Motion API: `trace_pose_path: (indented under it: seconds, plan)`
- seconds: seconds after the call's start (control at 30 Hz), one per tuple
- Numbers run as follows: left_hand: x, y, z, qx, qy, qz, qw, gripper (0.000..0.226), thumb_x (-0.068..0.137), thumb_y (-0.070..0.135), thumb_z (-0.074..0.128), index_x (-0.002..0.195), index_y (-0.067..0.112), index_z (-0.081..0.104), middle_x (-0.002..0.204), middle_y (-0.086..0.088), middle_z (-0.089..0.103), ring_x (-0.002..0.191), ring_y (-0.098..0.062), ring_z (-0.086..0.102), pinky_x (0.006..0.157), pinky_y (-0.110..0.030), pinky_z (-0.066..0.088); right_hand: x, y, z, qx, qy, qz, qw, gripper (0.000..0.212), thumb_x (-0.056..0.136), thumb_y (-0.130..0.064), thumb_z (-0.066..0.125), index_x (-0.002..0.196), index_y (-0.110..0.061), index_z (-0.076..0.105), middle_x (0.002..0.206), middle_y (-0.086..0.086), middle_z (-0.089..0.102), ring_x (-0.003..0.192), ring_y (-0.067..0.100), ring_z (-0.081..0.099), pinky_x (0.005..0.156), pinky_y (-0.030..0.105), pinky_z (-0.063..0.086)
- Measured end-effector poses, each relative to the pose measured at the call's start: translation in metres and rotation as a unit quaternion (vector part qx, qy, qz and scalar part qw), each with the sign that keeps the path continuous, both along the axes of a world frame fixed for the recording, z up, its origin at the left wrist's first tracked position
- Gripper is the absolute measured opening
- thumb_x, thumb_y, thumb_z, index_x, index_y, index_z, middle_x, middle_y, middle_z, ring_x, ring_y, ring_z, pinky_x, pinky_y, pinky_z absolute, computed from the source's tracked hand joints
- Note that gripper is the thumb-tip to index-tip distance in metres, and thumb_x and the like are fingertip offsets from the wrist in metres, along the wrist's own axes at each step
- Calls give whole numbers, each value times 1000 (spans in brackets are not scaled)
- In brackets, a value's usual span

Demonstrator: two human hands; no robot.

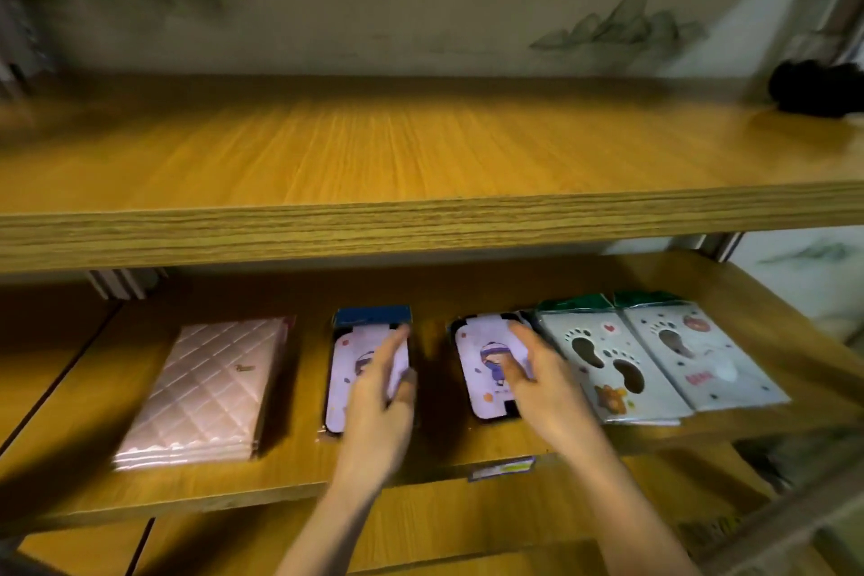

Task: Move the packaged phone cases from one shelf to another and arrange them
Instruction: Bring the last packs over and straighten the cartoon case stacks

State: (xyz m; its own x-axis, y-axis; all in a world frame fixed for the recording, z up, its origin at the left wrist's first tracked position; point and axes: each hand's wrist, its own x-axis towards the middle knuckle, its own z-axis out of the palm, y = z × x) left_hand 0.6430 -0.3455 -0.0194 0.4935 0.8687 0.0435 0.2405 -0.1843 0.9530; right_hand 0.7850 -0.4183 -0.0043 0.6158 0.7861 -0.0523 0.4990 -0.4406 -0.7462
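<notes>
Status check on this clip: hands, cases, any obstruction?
Left hand flat on left cartoon case, right hand on right cartoon case, neither closed. Lower shelf also holds pink quilted stack, footprint packs. Upper shelf unobstructed ahead.

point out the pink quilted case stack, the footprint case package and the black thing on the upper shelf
pink quilted case stack (205, 393), head view, middle of the top quilted face
footprint case package (603, 369), head view, white front beside the dark footprints
black thing (813, 87), head view, centre of its dark body
</notes>
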Motion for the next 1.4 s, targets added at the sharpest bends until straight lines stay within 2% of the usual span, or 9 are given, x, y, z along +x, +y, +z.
trace_pose_path:
  seconds: [0.1,0.23,0.4,0.47,0.77,1.0,1.07,1.17,1.4]
  plan:
    - [32,-20,1,-75,31,-89,993,54,96,14,40,143,28,19,131,22,24,129,3,24,105,-20,24,20,-10,2,-42,7,0,999,53,98,-19,41,147,-16,22,153,3,29,140,21,28,112,34,25]
    - [57,-25,-7,-141,-9,-91,986,36,95,5,40,100,41,40,99,25,46,84,19,51,72,2,39,28,-14,5,-97,-4,34,995,53,98,-18,39,147,-13,19,153,6,29,139,24,29,114,38,26]
    - [75,-29,-14,-147,-25,-56,987,43,92,-1,43,130,18,38,118,2,53,116,-16,50,91,-20,43,32,-14,13,-151,-22,80,985,53,98,-18,39,147,-11,18,150,10,33,136,26,34,108,36,31]
    - [76,-29,-12,-167,-50,-40,984,46,92,0,44,131,22,37,120,3,53,111,-13,52,86,-16,44,34,-12,16,-165,-25,101,981,52,98,-16,39,146,-10,19,149,12,33,135,27,35,107,37,33]
    - [77,-29,-15,-194,-76,12,978,58,89,-8,42,141,14,28,145,-2,36,131,-18,36,108,-35,35,40,-12,9,-115,26,108,987,54,97,-13,42,145,-18,20,150,9,32,135,25,35,107,40,34]
    - [62,-22,-9,-184,-58,3,981,56,92,-3,41,142,15,25,136,4,41,101,2,45,74,-9,43,34,-9,2,-62,60,95,992,54,96,-14,44,145,-25,25,151,2,31,134,20,37,99,30,38]
    - [56,-18,-9,-180,-46,4,983,54,92,0,42,142,16,26,132,6,43,97,1,49,81,-13,42,29,-6,-3,-53,62,86,993,54,95,-14,46,144,-25,27,150,1,33,134,19,37,104,34,36]
    - [51,-17,-8,-189,-39,1,981,56,93,2,43,144,15,24,144,-1,38,123,-10,39,98,-24,31,27,-3,-10,-34,63,53,996,52,93,-14,49,141,-22,32,147,2,39,131,19,41,106,35,36]
    - [50,-16,-9,-193,-38,-10,980,57,92,-1,44,143,16,24,145,0,37,123,-10,36,99,-24,28,16,-6,-13,-14,38,28,999,46,94,-13,49,137,-22,38,141,3,44,126,18,44,98,27,38]
